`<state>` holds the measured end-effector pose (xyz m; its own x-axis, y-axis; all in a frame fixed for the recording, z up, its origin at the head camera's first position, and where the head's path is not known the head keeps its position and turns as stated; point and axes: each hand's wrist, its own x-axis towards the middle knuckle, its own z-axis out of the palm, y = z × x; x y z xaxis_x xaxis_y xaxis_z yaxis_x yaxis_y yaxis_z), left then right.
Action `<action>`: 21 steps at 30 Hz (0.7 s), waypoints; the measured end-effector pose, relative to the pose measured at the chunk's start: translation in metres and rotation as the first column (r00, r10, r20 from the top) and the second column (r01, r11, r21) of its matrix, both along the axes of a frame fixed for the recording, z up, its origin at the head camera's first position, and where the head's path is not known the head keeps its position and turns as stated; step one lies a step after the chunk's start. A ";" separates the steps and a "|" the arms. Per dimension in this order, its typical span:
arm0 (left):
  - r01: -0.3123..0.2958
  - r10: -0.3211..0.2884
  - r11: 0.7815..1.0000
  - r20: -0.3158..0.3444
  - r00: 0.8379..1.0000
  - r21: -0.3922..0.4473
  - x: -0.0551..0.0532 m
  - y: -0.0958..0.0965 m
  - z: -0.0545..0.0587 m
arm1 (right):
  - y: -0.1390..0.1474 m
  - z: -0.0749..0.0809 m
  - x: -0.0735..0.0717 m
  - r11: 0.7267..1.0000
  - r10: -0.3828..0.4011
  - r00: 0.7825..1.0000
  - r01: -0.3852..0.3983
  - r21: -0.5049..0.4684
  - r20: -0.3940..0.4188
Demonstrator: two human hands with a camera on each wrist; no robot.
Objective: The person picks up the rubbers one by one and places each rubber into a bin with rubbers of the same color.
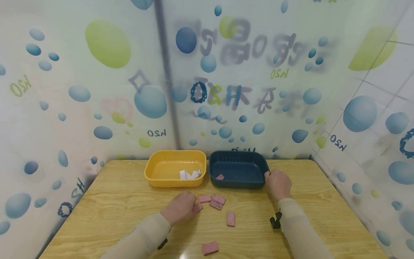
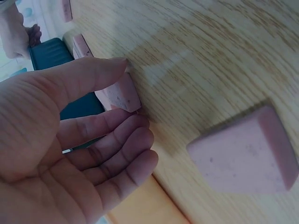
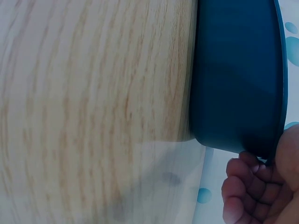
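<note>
My left hand is over the table left of a group of pink blocks. In the left wrist view its thumb and index finger curl around a speckled pink block, the fingertips right at its edges. A larger-looking pink block lies on the wood near that hand. My right hand grips the right end of the dark blue tray, thumb at the rim and fingers curled below it, as the right wrist view shows. One pink piece lies inside this tray.
Left of the blue tray stands a yellow tray holding several white pieces. More pink blocks lie before the trays, with one block farther right and another near the front. A patterned curtain hangs behind the table.
</note>
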<state>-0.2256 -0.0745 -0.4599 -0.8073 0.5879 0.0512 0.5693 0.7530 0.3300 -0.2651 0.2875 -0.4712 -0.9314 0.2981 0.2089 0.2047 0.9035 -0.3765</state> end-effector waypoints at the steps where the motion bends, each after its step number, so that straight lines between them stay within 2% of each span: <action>1: 0.001 -0.001 1.000 0.000 1.000 0.001 0.000 0.000 0.000 | 0.000 0.000 0.000 1.000 -0.001 1.000 0.001 -0.001 0.002; 6: -0.006 0.006 1.000 0.035 0.999 0.011 0.002 0.000 0.003 | 0.000 0.000 0.000 1.000 -0.010 1.000 0.010 -0.008 0.018; 15: 0.004 -0.004 1.000 0.022 1.000 -0.010 0.001 0.000 0.002 | 0.000 0.000 -0.001 1.000 -0.005 1.000 0.005 0.000 0.017; 21: -0.047 0.050 0.998 0.060 0.997 -0.043 -0.001 0.000 0.000 | 0.000 0.001 -0.001 1.000 -0.004 1.000 0.004 -0.004 0.021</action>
<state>-0.2262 -0.0746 -0.4597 -0.8357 0.5487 -0.0229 0.5114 0.7929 0.3313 -0.2662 0.2878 -0.4698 -0.9342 0.3029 0.1884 0.2164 0.9012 -0.3756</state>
